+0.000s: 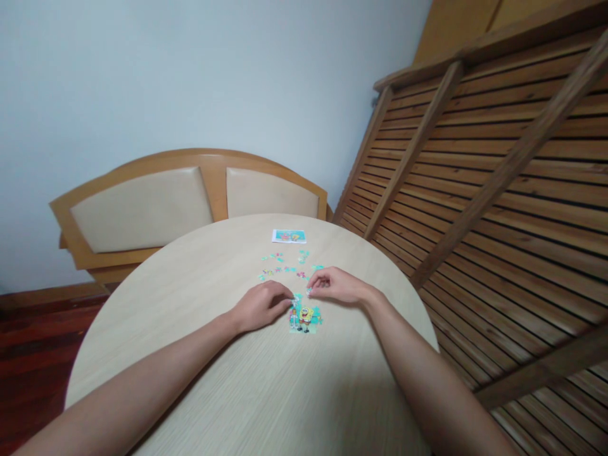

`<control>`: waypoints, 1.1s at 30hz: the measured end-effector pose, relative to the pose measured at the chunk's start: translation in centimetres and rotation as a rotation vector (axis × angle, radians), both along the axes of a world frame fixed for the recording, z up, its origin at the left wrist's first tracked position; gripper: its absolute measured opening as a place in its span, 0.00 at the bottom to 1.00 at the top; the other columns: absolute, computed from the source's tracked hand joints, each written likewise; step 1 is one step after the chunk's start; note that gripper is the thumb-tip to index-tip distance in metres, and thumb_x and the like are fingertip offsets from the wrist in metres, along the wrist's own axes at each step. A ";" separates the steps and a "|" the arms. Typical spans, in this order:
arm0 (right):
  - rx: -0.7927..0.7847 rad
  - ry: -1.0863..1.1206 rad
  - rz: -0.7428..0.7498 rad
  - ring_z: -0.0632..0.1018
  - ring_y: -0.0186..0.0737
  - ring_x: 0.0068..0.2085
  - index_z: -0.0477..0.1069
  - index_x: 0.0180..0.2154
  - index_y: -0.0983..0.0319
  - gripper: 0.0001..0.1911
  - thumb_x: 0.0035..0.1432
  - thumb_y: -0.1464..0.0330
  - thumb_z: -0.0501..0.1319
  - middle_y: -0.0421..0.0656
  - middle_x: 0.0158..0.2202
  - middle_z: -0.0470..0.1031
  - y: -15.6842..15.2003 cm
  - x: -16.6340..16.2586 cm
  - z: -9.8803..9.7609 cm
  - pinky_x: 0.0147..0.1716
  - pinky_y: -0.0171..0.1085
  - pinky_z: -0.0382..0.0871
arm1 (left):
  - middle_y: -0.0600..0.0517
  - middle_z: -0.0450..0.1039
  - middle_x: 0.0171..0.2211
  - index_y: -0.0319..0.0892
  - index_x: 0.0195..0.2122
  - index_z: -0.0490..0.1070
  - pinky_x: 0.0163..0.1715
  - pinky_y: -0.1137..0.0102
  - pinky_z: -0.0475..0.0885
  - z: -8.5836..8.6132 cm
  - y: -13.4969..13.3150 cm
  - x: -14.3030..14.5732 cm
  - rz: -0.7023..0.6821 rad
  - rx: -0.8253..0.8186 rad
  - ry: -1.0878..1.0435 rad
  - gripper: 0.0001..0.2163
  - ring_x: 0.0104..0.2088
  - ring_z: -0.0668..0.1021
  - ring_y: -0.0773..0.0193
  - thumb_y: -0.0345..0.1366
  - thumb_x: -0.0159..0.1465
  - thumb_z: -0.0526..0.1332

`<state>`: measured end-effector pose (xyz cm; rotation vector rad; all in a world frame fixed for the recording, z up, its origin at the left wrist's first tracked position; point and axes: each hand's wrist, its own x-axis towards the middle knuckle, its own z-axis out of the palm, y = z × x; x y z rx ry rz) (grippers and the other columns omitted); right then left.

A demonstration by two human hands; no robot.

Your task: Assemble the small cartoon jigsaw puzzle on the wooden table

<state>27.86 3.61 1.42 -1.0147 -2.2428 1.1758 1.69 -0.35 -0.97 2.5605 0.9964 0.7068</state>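
Note:
A small, partly joined cartoon jigsaw (305, 316) lies on the round pale wooden table (247, 380). My left hand (263, 305) rests beside its left edge, fingers curled and fingertips touching the top-left corner of the puzzle. My right hand (334, 285) sits just above the puzzle's right side, fingers pinched together on a tiny puzzle piece (308, 292) near the upper edge. Several loose pieces (285, 267) in teal and pink are scattered just beyond both hands.
A small picture card (289, 236) lies at the table's far edge. A wooden bench with two padded back panels (190, 202) stands behind the table against a pale wall. A slatted wooden frame (498, 190) leans along the right.

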 end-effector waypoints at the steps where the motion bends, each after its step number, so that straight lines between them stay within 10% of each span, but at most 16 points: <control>1: 0.003 0.025 0.007 0.77 0.37 0.35 0.77 0.39 0.65 0.17 0.53 0.58 0.68 0.44 0.33 0.79 -0.1 -0.4 -0.1 0.35 0.34 0.69 | 0.48 0.79 0.43 0.43 0.45 0.76 0.48 0.64 0.72 -0.1 0.0 0.2 0.042 -0.038 -0.032 0.11 0.44 0.78 0.57 0.40 0.69 0.56; 10: 0.006 0.122 0.042 0.79 0.38 0.36 0.76 0.38 0.64 0.19 0.55 0.55 0.68 0.45 0.34 0.80 -1.3 -3.1 -0.1 0.38 0.37 0.71 | 0.47 0.79 0.35 0.39 0.40 0.75 0.36 0.68 0.73 -0.7 -0.3 1.4 0.101 -0.369 -0.419 0.15 0.36 0.79 0.60 0.46 0.66 0.59; 33: 0.355 -0.177 0.220 0.77 0.42 0.42 0.80 0.43 0.61 0.18 0.50 0.61 0.72 0.44 0.40 0.79 -0.9 -3.1 -0.5 0.46 0.37 0.67 | 0.50 0.79 0.28 0.38 0.37 0.82 0.28 0.74 0.65 -1.0 0.7 -0.7 0.052 -0.365 -0.110 0.13 0.27 0.74 0.66 0.39 0.63 0.59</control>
